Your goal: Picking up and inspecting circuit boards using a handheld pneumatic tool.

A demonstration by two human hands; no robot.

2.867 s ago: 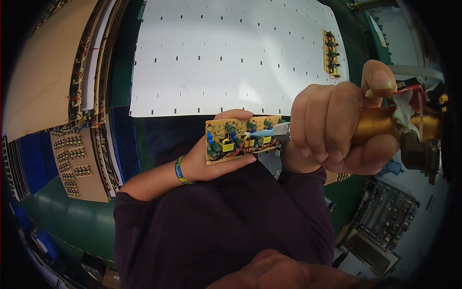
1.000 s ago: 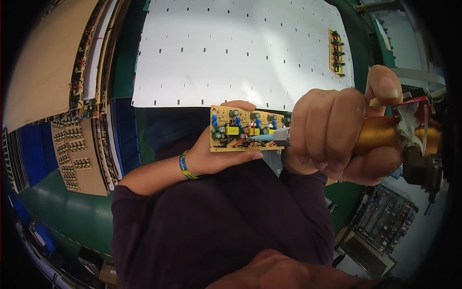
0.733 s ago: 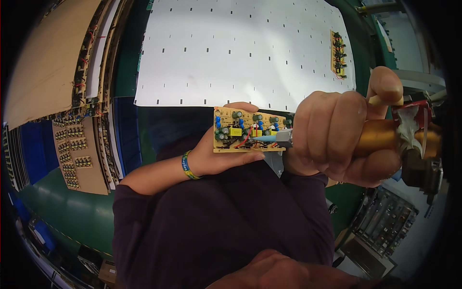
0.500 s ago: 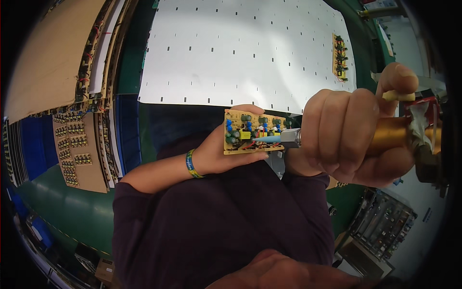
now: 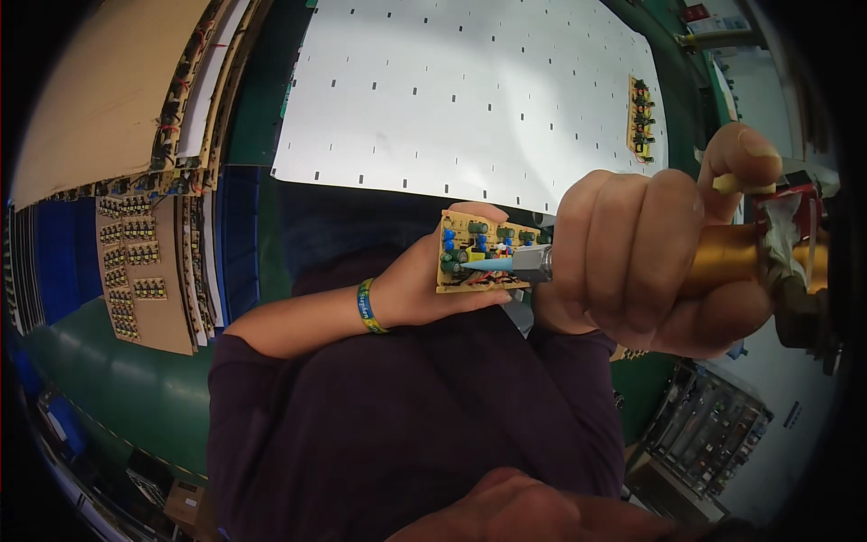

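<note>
A tan circuit board (image 5: 483, 228) with blue, green and yellow components is gripped by its long edges between the thumb and fingers of my left hand (image 5: 411, 282). My right hand (image 5: 637, 257) is wrapped round a dispensing gun (image 5: 722, 251) with a gold barrel, its thumb raised beside a yellowish lever. The gun's pale blue tapered nozzle (image 5: 492, 265) points left across the board, its tip by a green round component near the board's left end. Whether the tip touches that component, I cannot tell. The nozzle and its metal collar cover part of the board.
Ahead lies a large white sheet (image 5: 406, 108) with small dark marks, and another circuit board (image 5: 640, 119) rests at its right edge. To the left, cardboard layers (image 5: 99, 90) are stacked with boards between them. A cardboard panel (image 5: 172, 312) below carries several boards.
My left hand and the board have shifted slightly right, while the gun has moved slightly left. The nozzle tip now sits nearer the board's left end, by a green component.
</note>
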